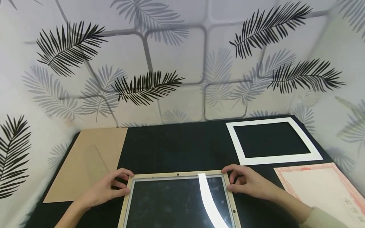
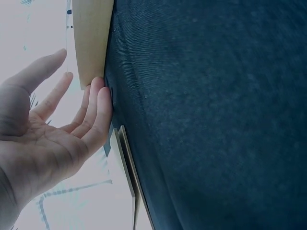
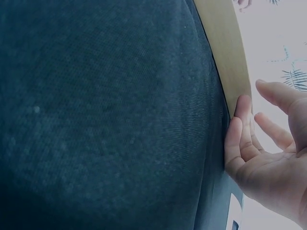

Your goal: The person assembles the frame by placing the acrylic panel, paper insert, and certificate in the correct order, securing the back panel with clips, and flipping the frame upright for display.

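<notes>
A light wooden picture frame (image 1: 176, 174) lies on the black cloth with its near part cut off by the head view. A clear pane (image 1: 168, 202) covers it, and a bright strip of glare crosses its right half, running onto the wood. My left hand (image 1: 105, 187) touches the far left corner, thumb at the side and index finger at the corner. At the far right corner, my right hand (image 1: 248, 184) touches in the same way. Both wrist views show extended thumbs and slightly bent fingers, with fingertips (image 2: 98, 86) of the left and fingertips (image 3: 243, 103) of the right against the wood.
A brown board (image 1: 65, 167) lies at the left. Toward the back right is a white mat border (image 1: 239, 142) with a rectangular opening. A pink-bordered paper certificate (image 1: 322, 186) lies in front of it. Leaf-patterned fabric (image 1: 182, 57) hangs behind the black-covered table (image 1: 171, 142).
</notes>
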`<state>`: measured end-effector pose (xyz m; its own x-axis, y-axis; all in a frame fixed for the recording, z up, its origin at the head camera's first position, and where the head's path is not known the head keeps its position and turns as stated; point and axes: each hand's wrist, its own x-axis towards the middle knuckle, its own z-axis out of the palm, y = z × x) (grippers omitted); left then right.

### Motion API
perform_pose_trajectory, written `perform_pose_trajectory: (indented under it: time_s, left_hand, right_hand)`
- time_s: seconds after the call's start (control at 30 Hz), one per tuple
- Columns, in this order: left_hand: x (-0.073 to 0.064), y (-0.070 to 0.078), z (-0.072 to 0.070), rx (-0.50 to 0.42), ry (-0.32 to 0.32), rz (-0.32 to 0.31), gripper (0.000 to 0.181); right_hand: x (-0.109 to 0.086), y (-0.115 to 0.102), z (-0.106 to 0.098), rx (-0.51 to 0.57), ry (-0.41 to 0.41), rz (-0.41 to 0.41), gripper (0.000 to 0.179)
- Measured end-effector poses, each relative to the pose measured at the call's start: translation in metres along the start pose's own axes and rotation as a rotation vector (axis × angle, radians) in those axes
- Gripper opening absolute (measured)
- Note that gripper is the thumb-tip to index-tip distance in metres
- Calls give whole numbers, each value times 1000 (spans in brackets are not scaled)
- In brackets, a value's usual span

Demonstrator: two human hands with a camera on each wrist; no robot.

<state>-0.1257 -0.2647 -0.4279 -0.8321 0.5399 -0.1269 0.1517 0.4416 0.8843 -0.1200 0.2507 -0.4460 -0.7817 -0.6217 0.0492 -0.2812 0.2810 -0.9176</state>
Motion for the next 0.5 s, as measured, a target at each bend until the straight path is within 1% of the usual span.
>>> perform_pose_trajectory:
  time_s: [0.3, 0.5]
  left_hand:
    - [-3, -3, 2, -52, -35, -10, 48]
    - [-2, -3, 3, -57, -46, -21, 51]
  right_hand:
    - [-1, 2, 0, 19, -16, 16, 50]
    - [-2, 3, 0, 36, -27, 17, 53]
